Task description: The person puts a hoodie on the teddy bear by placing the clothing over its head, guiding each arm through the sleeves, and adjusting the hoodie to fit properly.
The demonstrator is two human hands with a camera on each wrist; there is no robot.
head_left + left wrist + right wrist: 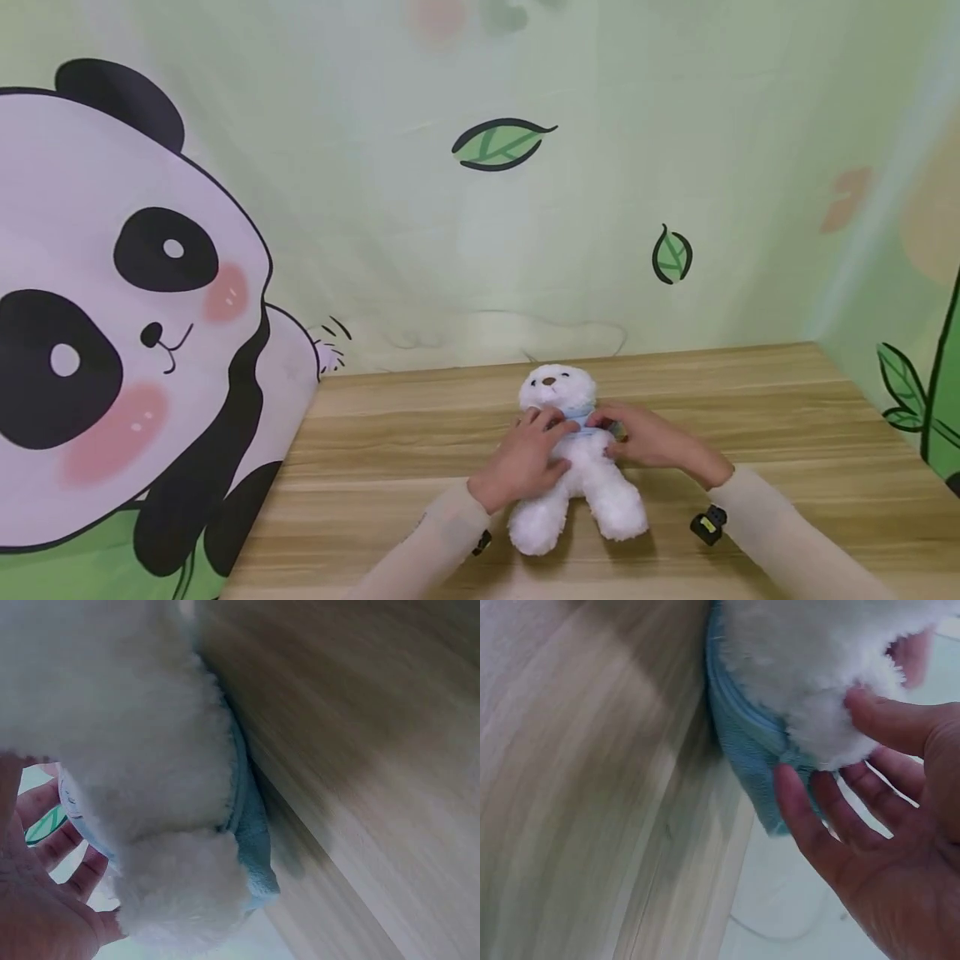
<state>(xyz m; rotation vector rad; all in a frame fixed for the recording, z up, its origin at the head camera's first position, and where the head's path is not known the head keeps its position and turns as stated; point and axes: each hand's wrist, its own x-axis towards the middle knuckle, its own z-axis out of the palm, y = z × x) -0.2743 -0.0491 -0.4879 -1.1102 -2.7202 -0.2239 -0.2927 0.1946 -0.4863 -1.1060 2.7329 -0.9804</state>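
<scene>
A white fluffy plush toy (pixel 617 504) with a brown nose lies face up on the wooden table, head away from me and legs towards me. Light blue cloth (pixel 579 414) crosses its neck and chest; both wrist views show more blue cloth along its back. My left hand (pixel 519 460) holds the toy's left-hand side in the head view, fingers at the cloth and thumb lower by the belly. On the opposite side my right hand (pixel 900 847) holds the toy's arm, thumb on the fur and fingers against the blue cloth (pixel 742 754).
The wooden table (pixel 390 467) extends around the toy on all sides. A pale green backdrop (pixel 360 208) with printed leaves rises behind it, and a large printed panda (pixel 180 333) fills the left. Small black devices, one of them a wrist unit (pixel 708 525), sit at both cuffs.
</scene>
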